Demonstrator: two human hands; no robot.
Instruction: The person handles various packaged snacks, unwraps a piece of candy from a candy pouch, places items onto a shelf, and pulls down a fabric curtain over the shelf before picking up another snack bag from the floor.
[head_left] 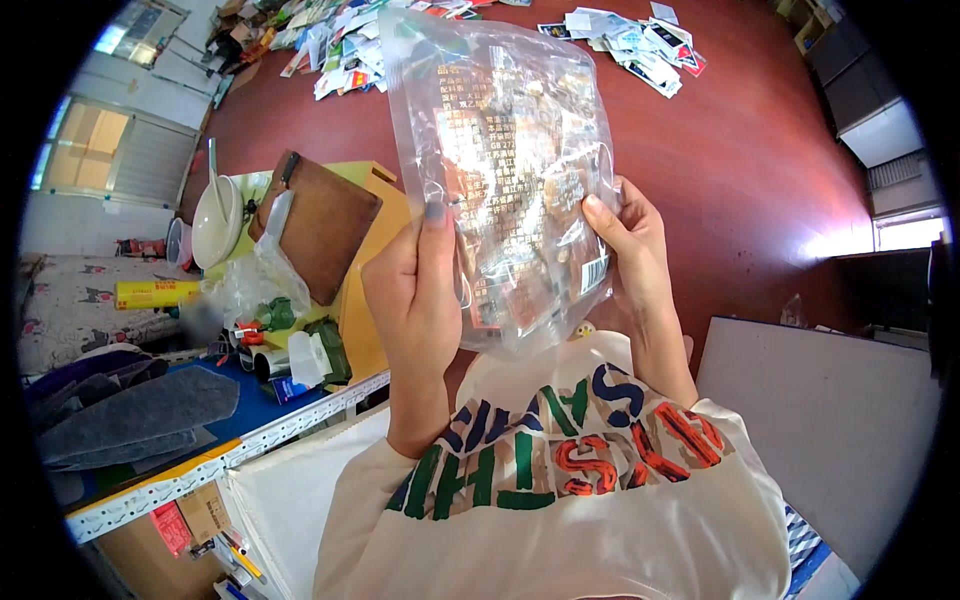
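Observation:
A large clear plastic bag (510, 190) with printed gold text and a barcode is held up in front of my chest. Brownish contents show through it, too glossy to make out. My left hand (418, 285) grips its left edge, thumb on the front face. On the right edge, my right hand (635, 235) pinches the bag with the thumb in front and the fingers partly behind. Behind and left of the bag, a brown cutting board (325, 225) lies with a knife (275, 222) near its left edge.
Left, a table holds a white bowl (217, 222), a yellow roll (158, 293), crumpled plastic (245, 288) and grey cloths (150, 410). Papers (640, 45) lie scattered on the red floor (740, 180). A pale board (815, 420) stands at the right.

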